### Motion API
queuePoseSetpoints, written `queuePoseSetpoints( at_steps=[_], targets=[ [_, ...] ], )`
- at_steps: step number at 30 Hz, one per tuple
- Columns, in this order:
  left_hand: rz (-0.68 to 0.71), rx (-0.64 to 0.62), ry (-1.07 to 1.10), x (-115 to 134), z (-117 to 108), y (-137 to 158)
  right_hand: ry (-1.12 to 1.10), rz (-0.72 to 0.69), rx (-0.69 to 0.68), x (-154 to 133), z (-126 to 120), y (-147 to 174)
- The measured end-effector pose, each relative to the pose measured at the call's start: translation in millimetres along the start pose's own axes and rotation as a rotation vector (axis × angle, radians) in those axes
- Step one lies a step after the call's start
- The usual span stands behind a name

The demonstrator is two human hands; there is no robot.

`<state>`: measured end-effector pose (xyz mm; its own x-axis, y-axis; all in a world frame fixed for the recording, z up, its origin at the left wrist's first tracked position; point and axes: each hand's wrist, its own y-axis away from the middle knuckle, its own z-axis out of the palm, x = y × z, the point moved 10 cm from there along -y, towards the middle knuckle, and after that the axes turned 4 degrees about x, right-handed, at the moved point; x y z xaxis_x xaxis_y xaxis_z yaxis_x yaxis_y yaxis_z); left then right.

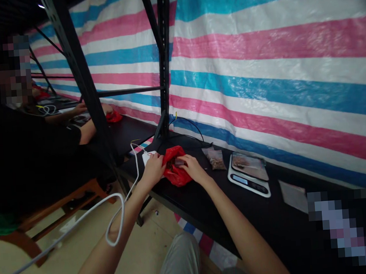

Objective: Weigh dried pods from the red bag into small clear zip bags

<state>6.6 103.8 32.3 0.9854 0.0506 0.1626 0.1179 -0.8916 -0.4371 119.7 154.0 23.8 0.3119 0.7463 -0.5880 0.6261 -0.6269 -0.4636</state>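
A red plastic bag (178, 178) sits with its mouth open near the front edge of the black table, and dark brown bits show inside. My left hand (154, 169) is closed on the bag's left rim. At the right side of the mouth, my right hand (191, 167) reaches in with its fingers together. A small see-through piece shows by those fingertips, too unclear to name. To the right lie a clear zip bag of brown bits (216, 159) and a white digital scale (251, 186), with another filled clear bag (247, 166) on its plate.
A flat clear bag (293, 196) lies right of the scale. A white power strip (148, 156) sits behind my left hand, and its white cable (123, 208) loops across my left forearm. Black metal posts (163, 63) rise at the back. A co-worker (30, 156) sits at the left.
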Motion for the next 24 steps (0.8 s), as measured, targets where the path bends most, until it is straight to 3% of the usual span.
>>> queuePoseSetpoints(
  at_steps=[3, 6, 13, 19, 24],
  targets=[
    [0.003, 0.025, -0.040, 11, -2, 4, 0.003, 0.005, 0.004, -5, 2, 4],
    [-0.075, 0.019, 0.050, 13, -3, 5, -0.002, 0.008, 0.020, -7, 3, 6],
    [-0.331, 0.143, 0.680, -10, 4, -9, -0.070, -0.005, 0.048, 2, 0, 2],
    [-0.568, 0.187, 1.248, -31, 33, -16, -0.437, 0.169, 0.038, 27, 10, 0],
    [-0.709, 0.259, 1.347, -45, 39, -8, -0.692, 0.231, 0.097, 35, 8, -1]
  ],
)
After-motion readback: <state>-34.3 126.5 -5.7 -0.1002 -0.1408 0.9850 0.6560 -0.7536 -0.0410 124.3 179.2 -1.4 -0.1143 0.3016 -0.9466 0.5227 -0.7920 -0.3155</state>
